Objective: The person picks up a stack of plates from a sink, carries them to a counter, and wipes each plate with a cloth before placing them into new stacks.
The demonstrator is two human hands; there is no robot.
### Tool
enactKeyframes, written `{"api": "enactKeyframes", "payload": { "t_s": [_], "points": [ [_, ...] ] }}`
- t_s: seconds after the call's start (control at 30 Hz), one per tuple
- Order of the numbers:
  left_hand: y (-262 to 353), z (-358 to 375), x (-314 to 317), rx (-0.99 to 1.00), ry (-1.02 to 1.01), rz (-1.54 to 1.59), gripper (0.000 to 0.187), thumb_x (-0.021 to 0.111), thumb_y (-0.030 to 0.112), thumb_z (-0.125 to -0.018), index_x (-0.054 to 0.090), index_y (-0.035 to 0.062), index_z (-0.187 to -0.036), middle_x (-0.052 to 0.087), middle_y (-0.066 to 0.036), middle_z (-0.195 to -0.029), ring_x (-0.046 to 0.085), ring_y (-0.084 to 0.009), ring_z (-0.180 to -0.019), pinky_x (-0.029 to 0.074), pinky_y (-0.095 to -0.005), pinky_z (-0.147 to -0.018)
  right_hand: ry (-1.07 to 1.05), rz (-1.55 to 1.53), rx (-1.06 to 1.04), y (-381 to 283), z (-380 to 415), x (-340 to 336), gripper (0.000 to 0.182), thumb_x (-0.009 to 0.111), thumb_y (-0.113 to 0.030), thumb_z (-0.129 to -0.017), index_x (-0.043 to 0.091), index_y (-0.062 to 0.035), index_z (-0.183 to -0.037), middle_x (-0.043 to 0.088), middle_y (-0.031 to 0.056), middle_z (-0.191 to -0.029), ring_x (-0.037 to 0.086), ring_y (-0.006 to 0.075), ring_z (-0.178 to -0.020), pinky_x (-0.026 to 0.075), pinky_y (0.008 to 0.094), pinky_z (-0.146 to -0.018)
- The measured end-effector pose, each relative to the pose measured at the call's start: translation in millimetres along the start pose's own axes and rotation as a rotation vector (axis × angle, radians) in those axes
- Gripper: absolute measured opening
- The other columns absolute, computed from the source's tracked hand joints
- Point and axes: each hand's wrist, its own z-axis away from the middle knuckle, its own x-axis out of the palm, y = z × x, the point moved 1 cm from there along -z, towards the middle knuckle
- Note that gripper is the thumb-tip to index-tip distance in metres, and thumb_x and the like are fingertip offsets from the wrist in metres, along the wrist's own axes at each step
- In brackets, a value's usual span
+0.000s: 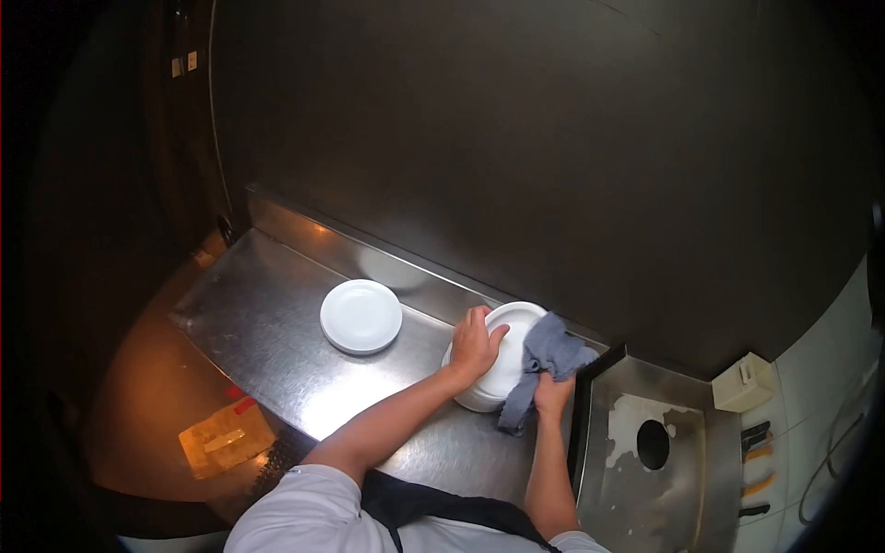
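A white plate (506, 366) is tilted above a stack of white plates (478, 400) on the steel counter. My left hand (475, 345) is closed on the plate's left rim, with the thumb over its face. My right hand (553, 394) grips a grey-blue cloth (551, 348), which lies against the right side of the plate and hangs down past its edge. The cloth hides that side of the plate and part of my right fingers. Left of my hands, a second, shorter stack of white plates (361, 316) sits on the counter.
The steel counter (267, 304) has a raised back edge along a dark wall. On the right is a steel basin (636, 498) with a round dark hole. Several knives (758, 484) hang on the tiled wall beside a cream box (743, 382). Cardboard (227, 437) lies at lower left.
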Motion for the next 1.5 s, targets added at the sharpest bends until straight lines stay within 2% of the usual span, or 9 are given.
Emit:
{"api": "enactKeyframes", "payload": {
  "t_s": [0.1, 0.23, 0.5, 0.77, 0.9, 1.1, 1.3, 1.37, 1.5],
  "points": [
    [5.1, -7.2, -10.5, -0.101, -0.081, 0.182, 0.033, 0.063, 0.031, -0.095, 0.056, 0.0009, -0.108, 0.069, -0.022, -0.096, 0.068, -0.0401, -0.092, 0.052, -0.0445, -0.079, 0.118, -0.289, -0.122, -21.4, -5.1, -20.6, 0.049, 0.064, -0.005, -0.08, 0.058, 0.0037, -0.128, 0.063, 0.0161, -0.127, 0.061, 0.0282, -0.115, 0.044, 0.0379, -0.103],
    [20.9, 2.4, -1.7, 0.002, -0.185, 0.434, 0.035, 0.061, 0.033, -0.097, 0.057, 0.0003, -0.108, 0.071, -0.02, -0.088, 0.07, -0.0376, -0.081, 0.054, -0.0421, -0.073, -0.311, -1.305, 0.454, -93.0, -1.5, -43.6, 0.049, 0.051, -0.027, -0.096, 0.05, 0.0007, -0.136, 0.06, 0.0135, -0.129, 0.059, 0.0286, -0.118, 0.05, 0.0444, -0.1],
    [24.1, 3.2, -12.5, -0.249, -0.054, 0.672, 0.028, 0.056, 0.027, -0.103, 0.058, -0.0008, -0.11, 0.068, -0.008, -0.099, 0.062, -0.0133, -0.09, 0.051, -0.0286, -0.08, -0.14, -1.083, 0.309, -112.4, 62.3, 8.8, 0.057, 0.05, -0.041, -0.098, 0.048, -0.0014, -0.139, 0.059, 0.0182, -0.132, 0.06, 0.0322, -0.116, 0.051, 0.044, -0.101],
    [58.5, 26.2, -43.4, 0.047, -0.505, 0.62, 0.03, 0.062, 0.028, -0.098, 0.061, 0.0003, -0.111, 0.07, -0.012, -0.099, 0.064, -0.0163, -0.091, 0.051, -0.034, -0.083, -0.494, -1.294, 0.365, -137.1, 35.3, -2.9, 0.055, 0.053, -0.038, -0.097, 0.05, -0.0012, -0.137, 0.059, 0.0163, -0.13, 0.06, 0.0295, -0.115, 0.049, 0.0419, -0.101],
    [30.2, 7.1, -41.6, -0.191, -0.205, 0.631, 0.024, 0.059, 0.022, -0.1, 0.061, -0.0006, -0.106, 0.067, -0.006, -0.096, 0.059, -0.0116, -0.087, 0.049, -0.0276, -0.08, -0.202, -1.144, 0.313, -108.9, 78.3, 40.8, 0.045, 0.059, -0.026, -0.095, 0.054, -0.0007, -0.131, 0.061, 0.0124, -0.125, 0.06, 0.0254, -0.111, 0.048, 0.0382, -0.098],
    [25.2, -0.3, -76.9, -0.006, 0.287, 0.442, 0.029, 0.066, 0.027, -0.096, 0.057, -0.0009, -0.098, 0.068, -0.014, -0.088, 0.064, -0.019, -0.083, 0.051, -0.0346, -0.074, 0.08, -0.789, 0.251, -119.7, 57.0, 60.7, 0.033, 0.067, -0.008, -0.091, 0.06, -0.0001, -0.122, 0.064, 0.0066, -0.117, 0.06, 0.0191, -0.106, 0.047, 0.0327, -0.093],
    [34.5, -15.0, -132.6, -0.136, -0.209, 0.926, 0.038, 0.065, 0.031, -0.097, 0.06, -0.0013, -0.115, 0.069, -0.011, -0.105, 0.065, -0.0168, -0.095, 0.052, -0.0299, -0.084, -0.266, -0.33, -0.155, -157.7, 25.1, 13.6, 0.034, 0.068, -0.008, -0.091, 0.059, 0.002, -0.122, 0.065, 0.0076, -0.116, 0.06, 0.0193, -0.106, 0.047, 0.0336, -0.095],
    [9.1, -21.7, -124.8, -0.257, -0.373, 1.027, 0.04, 0.064, 0.03, -0.098, 0.059, -0.0023, -0.122, 0.068, -0.013, -0.11, 0.064, -0.0163, -0.099, 0.051, -0.0296, -0.086, -0.01, -0.49, -0.035, -160.8, 34.5, 37.0, 0.035, 0.068, -0.012, -0.092, 0.059, 0.0029, -0.123, 0.064, 0.0079, -0.117, 0.06, 0.0193, -0.107, 0.046, 0.0339, -0.096],
    [-6.7, 6.1, -93.9, -0.498, 0.141, 1.078, 0.044, 0.059, 0.031, -0.101, 0.058, -0.007, -0.123, 0.066, -0.014, -0.112, 0.063, -0.0191, -0.101, 0.051, -0.032, -0.086, 0.282, -0.824, 0.404, -125.9, 78.4, 96.1, 0.034, 0.066, -0.017, -0.095, 0.058, 0.0033, -0.122, 0.064, 0.0077, -0.115, 0.061, 0.0193, -0.103, 0.047, 0.0342, -0.093]
  ]
}}
